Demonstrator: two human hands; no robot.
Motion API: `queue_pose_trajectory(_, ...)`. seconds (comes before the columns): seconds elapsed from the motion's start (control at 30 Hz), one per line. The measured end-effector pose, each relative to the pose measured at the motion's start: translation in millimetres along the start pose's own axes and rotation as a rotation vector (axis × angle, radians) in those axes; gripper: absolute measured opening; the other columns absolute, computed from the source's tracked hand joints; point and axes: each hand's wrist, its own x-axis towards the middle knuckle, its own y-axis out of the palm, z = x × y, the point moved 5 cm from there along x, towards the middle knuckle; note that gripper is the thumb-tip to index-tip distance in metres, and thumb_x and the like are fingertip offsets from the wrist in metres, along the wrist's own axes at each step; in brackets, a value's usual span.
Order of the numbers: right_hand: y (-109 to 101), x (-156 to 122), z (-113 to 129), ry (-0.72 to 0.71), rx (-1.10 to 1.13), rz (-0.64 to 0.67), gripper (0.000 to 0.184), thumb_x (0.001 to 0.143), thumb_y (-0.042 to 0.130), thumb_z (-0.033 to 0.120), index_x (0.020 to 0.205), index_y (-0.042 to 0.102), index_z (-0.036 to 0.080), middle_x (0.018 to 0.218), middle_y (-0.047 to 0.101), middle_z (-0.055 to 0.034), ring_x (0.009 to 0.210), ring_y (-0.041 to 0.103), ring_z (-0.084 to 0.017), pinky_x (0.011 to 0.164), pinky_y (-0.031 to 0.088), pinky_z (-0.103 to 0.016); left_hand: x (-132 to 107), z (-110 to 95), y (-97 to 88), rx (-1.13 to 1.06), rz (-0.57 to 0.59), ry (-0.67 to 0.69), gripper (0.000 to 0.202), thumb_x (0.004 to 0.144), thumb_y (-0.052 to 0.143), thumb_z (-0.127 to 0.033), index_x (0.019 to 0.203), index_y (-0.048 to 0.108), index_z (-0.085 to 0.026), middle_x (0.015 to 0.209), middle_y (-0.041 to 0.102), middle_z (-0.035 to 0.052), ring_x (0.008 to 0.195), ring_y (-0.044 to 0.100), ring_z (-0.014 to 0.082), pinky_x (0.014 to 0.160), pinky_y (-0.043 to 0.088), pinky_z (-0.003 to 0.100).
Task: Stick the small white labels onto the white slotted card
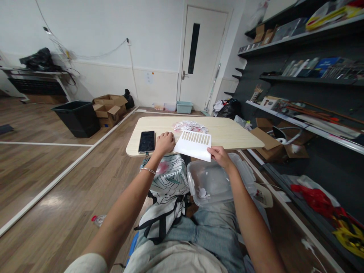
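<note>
My right hand (218,155) pinches the lower right corner of a white slotted panel (193,148), thumb on top. The panel has a row of long slots along its far side and juts over the near edge of the table (233,132). My left hand (165,142) rests at the panel's left edge with its fingers curled down; what they hold, if anything, is hidden. Just beyond the panel lies a pile of small white and pinkish pieces (191,126). A black-screened phone (147,141) lies left of my left hand.
Below the table's near edge, a clear plastic bin (213,182) holds a few white scraps. A patterned bag (170,176) sits beside it. Shelves (307,79) line the right wall. A black trash bin (78,119) and cardboard boxes (109,108) stand on the floor at left.
</note>
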Motion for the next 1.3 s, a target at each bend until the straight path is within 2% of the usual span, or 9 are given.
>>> queue_pose_trajectory(1.3, -2.0, -4.5, 7.0, -0.010, -0.018, -0.045, 0.058, 0.078, 0.068, 0.074, 0.056, 0.047, 0.024, 0.051, 0.037, 0.0040, 0.052, 0.032, -0.012, 0.051, 0.024, -0.029, -3.5, -2.1, -2.0, 0.006, 0.008, 0.005, 0.033, 0.105, 0.041, -0.031, 0.127, 0.064, -0.020, 0.141, 0.064, 0.0168, 0.135, 0.057, 0.0323, 0.112, 0.044, 0.048)
